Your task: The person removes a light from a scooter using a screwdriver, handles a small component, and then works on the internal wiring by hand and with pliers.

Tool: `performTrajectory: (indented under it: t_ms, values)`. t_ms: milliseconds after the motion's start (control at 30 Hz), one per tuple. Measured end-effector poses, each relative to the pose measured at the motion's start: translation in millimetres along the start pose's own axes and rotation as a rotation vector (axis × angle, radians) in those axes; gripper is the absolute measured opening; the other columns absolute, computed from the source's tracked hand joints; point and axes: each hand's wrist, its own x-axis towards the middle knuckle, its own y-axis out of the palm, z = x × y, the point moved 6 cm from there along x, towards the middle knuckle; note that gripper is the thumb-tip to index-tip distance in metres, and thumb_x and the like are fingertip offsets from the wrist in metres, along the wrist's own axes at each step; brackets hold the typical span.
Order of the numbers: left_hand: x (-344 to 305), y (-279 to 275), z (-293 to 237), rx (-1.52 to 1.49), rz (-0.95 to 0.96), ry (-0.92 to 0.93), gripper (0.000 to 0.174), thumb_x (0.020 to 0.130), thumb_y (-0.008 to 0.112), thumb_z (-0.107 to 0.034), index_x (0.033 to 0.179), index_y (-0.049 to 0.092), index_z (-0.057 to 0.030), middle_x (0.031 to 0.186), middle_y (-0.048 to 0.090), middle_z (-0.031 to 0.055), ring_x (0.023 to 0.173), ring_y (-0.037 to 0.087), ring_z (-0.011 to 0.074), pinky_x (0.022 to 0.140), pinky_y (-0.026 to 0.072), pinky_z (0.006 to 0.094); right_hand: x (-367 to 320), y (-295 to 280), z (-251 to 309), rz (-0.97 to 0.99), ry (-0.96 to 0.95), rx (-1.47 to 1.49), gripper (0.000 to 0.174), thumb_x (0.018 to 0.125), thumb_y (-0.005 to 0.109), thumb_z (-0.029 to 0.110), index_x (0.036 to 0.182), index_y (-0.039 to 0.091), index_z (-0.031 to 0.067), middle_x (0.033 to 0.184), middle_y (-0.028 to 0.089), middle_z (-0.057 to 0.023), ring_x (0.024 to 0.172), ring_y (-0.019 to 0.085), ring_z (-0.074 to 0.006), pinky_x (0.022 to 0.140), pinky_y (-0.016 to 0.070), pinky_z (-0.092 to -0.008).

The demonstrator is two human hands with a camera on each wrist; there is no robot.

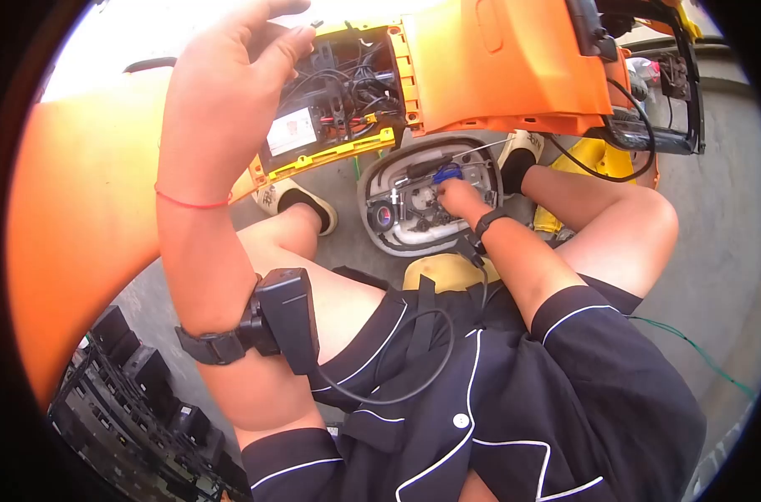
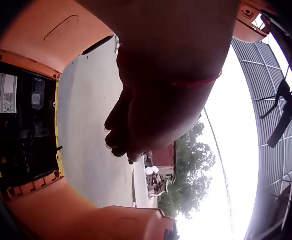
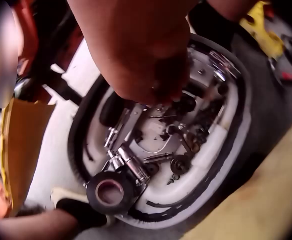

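Note:
My left hand [image 1: 295, 27] is raised at the left edge of an open yellow-rimmed compartment [image 1: 338, 92] full of black wires, set in an orange scooter body [image 1: 506, 58]. In the left wrist view the left hand [image 2: 122, 137] has loosely curled fingers with nothing visible in them, and the compartment [image 2: 21, 125] lies to its left. My right hand [image 1: 449, 197] reaches down into a white oval tray [image 1: 370, 205] on the ground. Its bunched fingers [image 3: 156, 92] sit among screws and metal tools [image 3: 131, 162]; any held part is hidden. A black tape roll [image 3: 110, 192] lies in the tray [image 3: 231, 145].
I sit on a yellow stool [image 1: 447, 272] with my feet either side of the tray. A black case of sockets [image 1: 138, 402] lies at lower left. A yellow panel [image 1: 598, 159] and a black cable lie beyond my right knee. A green wire [image 1: 698, 356] crosses the concrete at right.

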Motion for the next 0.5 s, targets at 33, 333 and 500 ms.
performTrajectory:
  t_ms: [33, 333, 500]
  values:
    - [-1, -2, 0, -0.009, -0.020, -0.009, 0.031, 0.099, 0.065, -0.014, 0.128, 0.067, -0.0038, 0.093, 0.070, 0.0042, 0.080, 0.058, 0.0091, 0.077, 0.0493, 0.0240, -7, 0, 2, 0.009, 0.001, -0.005, 0.024, 0.085, 0.069, 0.023, 0.104, 0.075, 0.0098, 0.104, 0.073, -0.0178, 0.097, 0.069, -0.0388, 0.087, 0.0546, -0.0489]
    - [-7, -8, 14, -0.027, 0.019, -0.016, 0.030, 0.098, 0.067, -0.014, 0.126, 0.067, -0.0041, 0.093, 0.071, 0.0034, 0.080, 0.059, 0.0083, 0.075, 0.0494, 0.0239, -5, 4, 39, -0.221, -0.638, -0.492, 0.013, 0.083, 0.060, 0.013, 0.091, 0.070, 0.0100, 0.090, 0.069, -0.0100, 0.080, 0.070, -0.0293, 0.071, 0.0547, -0.0427]
    - [-19, 0, -26, 0.067, -0.112, -0.024, 0.030, 0.095, 0.065, -0.005, 0.121, 0.063, 0.0090, 0.087, 0.070, 0.0096, 0.080, 0.066, 0.0122, 0.070, 0.0529, 0.0255, -3, 13, 47, -0.165, -0.681, -0.646, 0.013, 0.083, 0.059, 0.014, 0.089, 0.070, 0.0090, 0.086, 0.070, -0.0092, 0.081, 0.070, -0.0271, 0.071, 0.0538, -0.0400]
